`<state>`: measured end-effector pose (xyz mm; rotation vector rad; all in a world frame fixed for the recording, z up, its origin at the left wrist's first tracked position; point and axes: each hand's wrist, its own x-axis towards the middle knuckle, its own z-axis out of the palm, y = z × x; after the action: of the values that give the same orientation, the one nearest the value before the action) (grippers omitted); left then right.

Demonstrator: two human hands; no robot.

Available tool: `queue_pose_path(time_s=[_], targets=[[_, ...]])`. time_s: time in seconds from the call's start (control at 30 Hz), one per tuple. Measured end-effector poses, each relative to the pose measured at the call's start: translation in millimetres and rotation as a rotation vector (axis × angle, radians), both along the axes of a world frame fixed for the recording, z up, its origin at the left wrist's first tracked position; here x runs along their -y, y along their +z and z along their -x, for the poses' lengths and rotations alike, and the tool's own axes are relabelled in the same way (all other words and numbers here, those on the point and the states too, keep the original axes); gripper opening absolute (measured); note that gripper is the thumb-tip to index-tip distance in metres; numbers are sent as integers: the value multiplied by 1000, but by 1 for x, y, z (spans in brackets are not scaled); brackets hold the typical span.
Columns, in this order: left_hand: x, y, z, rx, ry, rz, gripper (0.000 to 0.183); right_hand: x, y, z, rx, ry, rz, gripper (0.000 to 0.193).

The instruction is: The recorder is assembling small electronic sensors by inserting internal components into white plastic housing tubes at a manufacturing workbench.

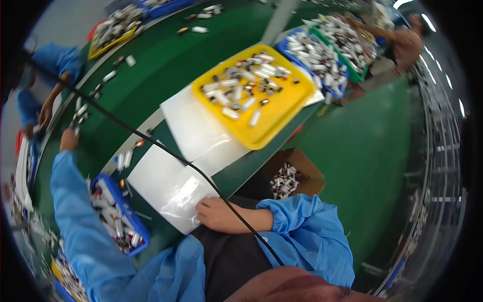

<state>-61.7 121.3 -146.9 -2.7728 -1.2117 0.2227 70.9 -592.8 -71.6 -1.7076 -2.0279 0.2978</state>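
Head view: any hold by the left hand [69, 140] can't be told through blur, small white cylinders [82, 109] are seen just beyond its fingertips, probably light, stiff, slick, best pinched mid-barrel; right hand [217, 214] is rested, curled, on glossy sheet [166, 183], pinch unclear.

L hand [69, 140] by parts [82, 109], R hand [219, 215] on wht sheet [170, 187].

A green floor [367, 146] spread right of the green worktop [161, 55], a grey post [279, 22] slanted across the worktop's far part, and white strip lights [448, 79] lined the dim upper right.
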Motion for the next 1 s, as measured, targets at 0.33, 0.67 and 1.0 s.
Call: queue_pose_path(time_s=[0.33,0.67,1.0], targets=[[277,194,-66,786,-232,473,42,-7,-4,-4,-75,98,55,9],[452,128,-63,1118,48,1376,33,-1,12,14,-20,164,87,9],[462,68,-70,980,162,1587,39,2,11,19,-50,74,93,11]])
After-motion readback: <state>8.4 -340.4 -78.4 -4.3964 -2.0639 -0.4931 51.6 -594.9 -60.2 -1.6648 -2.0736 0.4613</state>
